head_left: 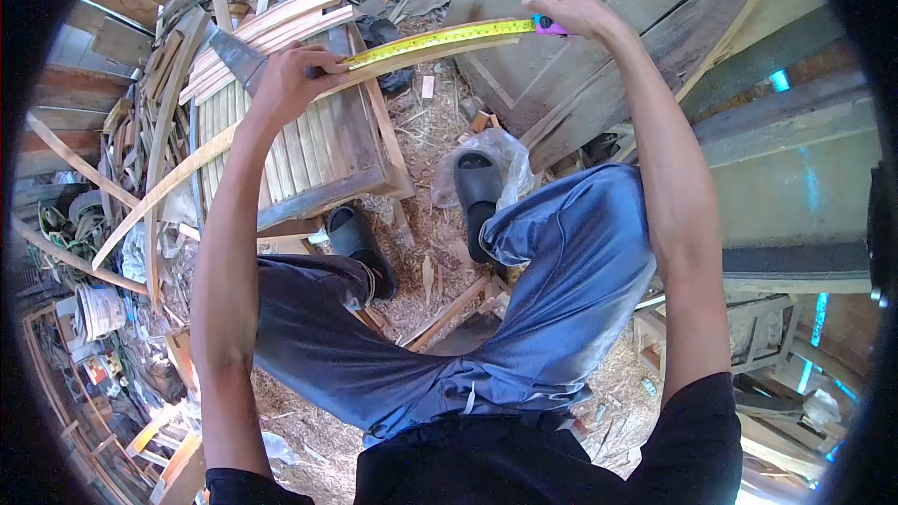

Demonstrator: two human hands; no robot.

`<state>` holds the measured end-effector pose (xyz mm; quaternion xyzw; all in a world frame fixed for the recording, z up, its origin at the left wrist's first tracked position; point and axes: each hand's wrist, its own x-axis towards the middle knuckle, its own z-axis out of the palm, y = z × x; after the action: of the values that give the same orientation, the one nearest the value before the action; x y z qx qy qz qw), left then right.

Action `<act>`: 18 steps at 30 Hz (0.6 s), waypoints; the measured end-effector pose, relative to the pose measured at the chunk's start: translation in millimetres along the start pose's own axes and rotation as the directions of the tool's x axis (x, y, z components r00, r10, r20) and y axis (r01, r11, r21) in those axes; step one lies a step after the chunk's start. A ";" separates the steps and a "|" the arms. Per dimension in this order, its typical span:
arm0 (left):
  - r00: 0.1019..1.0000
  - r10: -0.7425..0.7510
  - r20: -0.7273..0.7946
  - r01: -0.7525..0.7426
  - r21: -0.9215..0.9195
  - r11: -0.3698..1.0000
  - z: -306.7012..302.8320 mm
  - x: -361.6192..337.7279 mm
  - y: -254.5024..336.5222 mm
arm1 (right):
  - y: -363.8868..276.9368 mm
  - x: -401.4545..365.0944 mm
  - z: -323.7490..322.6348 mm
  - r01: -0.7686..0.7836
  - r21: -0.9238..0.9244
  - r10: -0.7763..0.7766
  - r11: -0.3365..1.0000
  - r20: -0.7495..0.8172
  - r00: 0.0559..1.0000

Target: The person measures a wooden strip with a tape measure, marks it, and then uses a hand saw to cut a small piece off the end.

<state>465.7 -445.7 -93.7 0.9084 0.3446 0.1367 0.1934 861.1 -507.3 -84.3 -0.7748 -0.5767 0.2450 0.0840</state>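
A long thin wooden strip [182,173] runs from the lower left, under my left hand and on toward the right. The yellow blade of a tape measure [440,38] is pulled out along its upper stretch. My left hand [290,79] is closed round the strip, with thumb and fingers at the blade's end. My right hand [578,15] grips the pink and dark tape case at the other end of the blade. A handsaw blade [236,58] lies just left of my left hand, on the slatted wooden piece; its handle is not visible.
Below my left hand stands a slatted wooden panel [309,150] with several cut strips [271,28] on top. A large panelled door [533,65] leans at the right. Wood shavings [426,131] and offcuts cover the floor round my sandals. Scrap wood [140,131] piles up at left.
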 end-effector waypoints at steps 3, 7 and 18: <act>1.000 -0.031 0.000 0.031 -0.002 1.000 -0.2 -0.7 3.2 | 5.9 3.5 -0.1 -0.042 -0.034 0.040 0.999 -0.032 0.999; 1.000 -0.017 -0.020 0.016 -0.036 0.999 0.9 -1.0 -1.0 | 2.3 -3.5 -2.2 -0.032 -0.063 0.027 0.998 -0.076 0.997; 1.000 -0.023 -0.021 0.022 -0.036 0.999 4.9 -0.3 -6.2 | 3.2 -2.4 -1.0 0.090 -0.123 -0.091 0.988 0.000 0.996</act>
<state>463.8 -442.9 -100.8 0.8994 0.3543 0.1506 0.2072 863.8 -510.4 -84.0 -0.7523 -0.6249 0.2030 0.0486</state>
